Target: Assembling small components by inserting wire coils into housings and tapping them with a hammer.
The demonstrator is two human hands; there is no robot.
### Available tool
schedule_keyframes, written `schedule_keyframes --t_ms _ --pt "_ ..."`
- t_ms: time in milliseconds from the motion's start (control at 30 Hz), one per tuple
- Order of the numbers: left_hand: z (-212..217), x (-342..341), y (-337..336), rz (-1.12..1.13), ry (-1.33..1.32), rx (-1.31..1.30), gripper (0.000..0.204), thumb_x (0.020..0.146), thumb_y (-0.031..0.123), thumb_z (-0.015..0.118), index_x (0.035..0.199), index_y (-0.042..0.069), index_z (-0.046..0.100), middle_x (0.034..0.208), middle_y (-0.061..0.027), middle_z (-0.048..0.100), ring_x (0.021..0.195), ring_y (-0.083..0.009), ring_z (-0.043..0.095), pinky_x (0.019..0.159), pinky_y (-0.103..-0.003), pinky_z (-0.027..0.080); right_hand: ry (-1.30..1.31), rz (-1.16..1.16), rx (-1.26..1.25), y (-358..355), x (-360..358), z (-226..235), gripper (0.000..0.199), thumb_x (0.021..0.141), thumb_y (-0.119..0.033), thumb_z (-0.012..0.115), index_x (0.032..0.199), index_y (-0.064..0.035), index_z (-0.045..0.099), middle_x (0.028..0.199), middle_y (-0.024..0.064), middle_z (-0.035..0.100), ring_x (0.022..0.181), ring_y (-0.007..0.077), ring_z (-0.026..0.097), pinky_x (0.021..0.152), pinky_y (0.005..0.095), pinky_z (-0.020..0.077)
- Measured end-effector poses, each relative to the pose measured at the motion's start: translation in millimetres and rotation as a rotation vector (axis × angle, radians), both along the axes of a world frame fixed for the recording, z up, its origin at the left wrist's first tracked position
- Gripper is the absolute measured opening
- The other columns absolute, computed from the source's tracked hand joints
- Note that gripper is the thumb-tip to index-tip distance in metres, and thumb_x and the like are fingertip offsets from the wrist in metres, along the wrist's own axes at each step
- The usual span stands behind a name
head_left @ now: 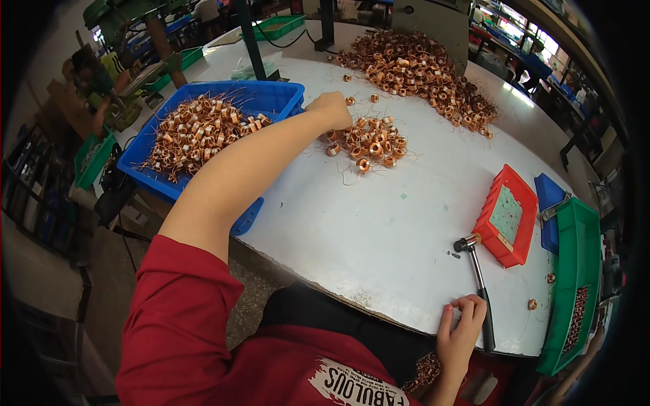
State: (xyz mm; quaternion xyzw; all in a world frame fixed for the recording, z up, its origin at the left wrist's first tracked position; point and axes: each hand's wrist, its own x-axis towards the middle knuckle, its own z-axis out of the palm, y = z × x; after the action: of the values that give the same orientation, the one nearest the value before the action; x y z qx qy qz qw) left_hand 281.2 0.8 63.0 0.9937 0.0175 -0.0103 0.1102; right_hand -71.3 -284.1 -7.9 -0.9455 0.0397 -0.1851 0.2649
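Note:
My left arm stretches across the blue bin's near right corner, and my left hand (330, 112) is at the left edge of a small pile of copper wire coils (374, 140). Its fingers are curled inward; what they hold, if anything, is hidden behind the hand. The blue bin (290, 93) on the left holds a heap of similar coils (196, 132) with loose wire ends. At the table's near edge, my right hand (462, 331) rests with fingers loosely bent and apart, holding nothing visible. Beside it lies a hammer (479, 271) with a black handle.
A large mound of coils (423, 74) covers the table's far side. To the right are a red tray (526, 233) with pale green pieces, a blue tray (547, 233) and a long green tray (565, 271) holding coils in rows. One loose coil (532, 304) lies near the green tray.

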Motion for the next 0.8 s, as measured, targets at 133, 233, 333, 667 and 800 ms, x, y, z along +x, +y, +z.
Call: schedule_keyframes --t_ms 133,233,333,667,800 --pt "7.3 -2.2 -0.8 -0.008 -0.078 0.062 0.033 0.069 0.024 0.073 0.086 -0.004 0.066 0.08 -0.0163 0.067 0.07 -0.0294 0.064 0.061 -0.039 0.052 -0.009 0.009 0.003 -1.3 1.0 -1.1 0.009 0.082 -0.002 0.055 0.089 -0.0006 0.051 0.102 0.0148 0.048 0.091 0.0285 0.048 0.081 0.0344 0.0409" --pt "17.3 -9.9 -8.3 -0.076 -0.098 0.117 0.032 0.069 0.023 0.073 0.084 -0.003 0.065 0.078 -0.0164 0.067 0.07 -0.0296 0.064 0.062 -0.038 0.052 -0.021 0.002 0.0 -1.2 1.7 -1.8 0.009 0.081 -0.002 0.055 0.089 -0.0007 0.051 0.101 0.0146 0.049 0.089 0.0283 0.049 0.079 0.0343 0.0414" --pt "27.6 -10.4 -11.4 -0.092 -0.133 0.12 0.031 0.069 0.022 0.072 0.086 -0.003 0.064 0.08 -0.0161 0.066 0.07 -0.0294 0.064 0.065 -0.041 0.05 -0.032 0.006 -0.001 -1.2 2.0 -2.5 0.009 0.081 -0.002 0.055 0.089 -0.0007 0.051 0.1 0.0145 0.049 0.088 0.0282 0.049 0.078 0.0342 0.0416" --pt "96.2 4.8 -9.5 -0.073 -0.452 -0.091 0.045 0.07 0.023 0.075 0.1 -0.003 0.054 0.087 -0.0163 0.064 0.074 -0.0286 0.063 0.077 -0.045 0.049 -0.06 -0.01 0.01 -5.1 1.6 -5.7 0.013 0.076 0.0 0.058 0.089 -0.0015 0.054 0.098 0.0133 0.05 0.086 0.0276 0.05 0.074 0.0338 0.0423" --pt "119.9 12.4 0.2 -0.099 -0.578 -0.505 0.055 0.067 0.025 0.08 0.102 -0.004 0.05 0.083 -0.0144 0.062 0.077 -0.0267 0.063 0.077 -0.035 0.051 -0.072 -0.012 0.016 -6.4 -0.1 -7.4 0.013 0.076 -0.001 0.058 0.088 -0.0018 0.054 0.097 0.0128 0.051 0.084 0.0271 0.05 0.073 0.0335 0.042"
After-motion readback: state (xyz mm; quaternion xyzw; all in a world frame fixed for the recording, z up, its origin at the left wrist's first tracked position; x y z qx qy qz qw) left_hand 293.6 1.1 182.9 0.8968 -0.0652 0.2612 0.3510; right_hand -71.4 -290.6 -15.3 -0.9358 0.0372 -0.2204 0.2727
